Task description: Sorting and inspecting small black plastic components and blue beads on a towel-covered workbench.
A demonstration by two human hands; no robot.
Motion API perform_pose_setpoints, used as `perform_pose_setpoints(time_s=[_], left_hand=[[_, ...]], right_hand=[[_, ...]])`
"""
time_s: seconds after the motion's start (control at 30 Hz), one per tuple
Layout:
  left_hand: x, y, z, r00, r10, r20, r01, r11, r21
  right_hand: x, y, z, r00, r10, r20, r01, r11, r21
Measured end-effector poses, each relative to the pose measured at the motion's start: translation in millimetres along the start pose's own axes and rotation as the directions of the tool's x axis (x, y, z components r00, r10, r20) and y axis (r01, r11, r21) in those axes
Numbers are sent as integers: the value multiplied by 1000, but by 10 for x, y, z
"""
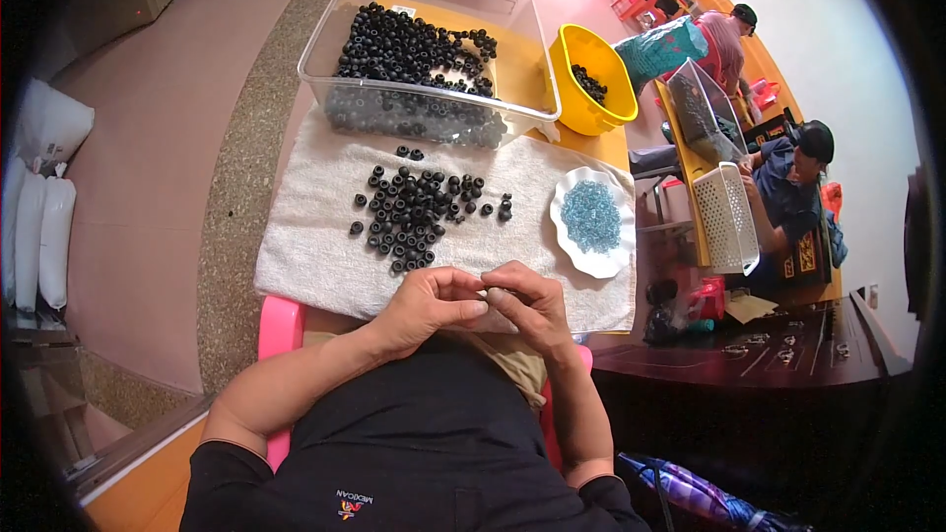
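Left hand and right hand pinch closed, contents unclear; many black beads lie hole-axis upward.

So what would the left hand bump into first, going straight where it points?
Probably the right hand; it sits just ahead of the left hand, though whether they touch is hard to tell.

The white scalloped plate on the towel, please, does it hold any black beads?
No, the plate holds small translucent blue beads; the black beads lie apart from it.
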State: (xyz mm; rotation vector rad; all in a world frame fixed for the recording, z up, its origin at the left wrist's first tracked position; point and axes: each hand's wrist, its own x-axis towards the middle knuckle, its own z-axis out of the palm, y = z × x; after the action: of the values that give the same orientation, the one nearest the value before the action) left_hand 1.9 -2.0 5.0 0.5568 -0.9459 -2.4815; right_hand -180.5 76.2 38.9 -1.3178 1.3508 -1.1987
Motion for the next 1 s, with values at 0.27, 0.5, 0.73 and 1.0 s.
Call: perform_pose_setpoints(time_s=[0.27,0.5,0.73,1.0], left_hand=[[-22,16,17,1000,12,11,-13,997,80],[-21,-24,4,1000,2,18,-5,991,133],[-4,5,10,1000,-7,29,6,999,45],[10,22,10,999,7,44,-9,998,56]], right_hand=[[-32,48,-34,1000,-13,15,14,999,-51],[-66,28,-102,985,163,56,-170,972,163],[-64,-6,-101,976,161,148,-198,936,290],[-54,-38,-128,960,243,140,-277,896,347]])
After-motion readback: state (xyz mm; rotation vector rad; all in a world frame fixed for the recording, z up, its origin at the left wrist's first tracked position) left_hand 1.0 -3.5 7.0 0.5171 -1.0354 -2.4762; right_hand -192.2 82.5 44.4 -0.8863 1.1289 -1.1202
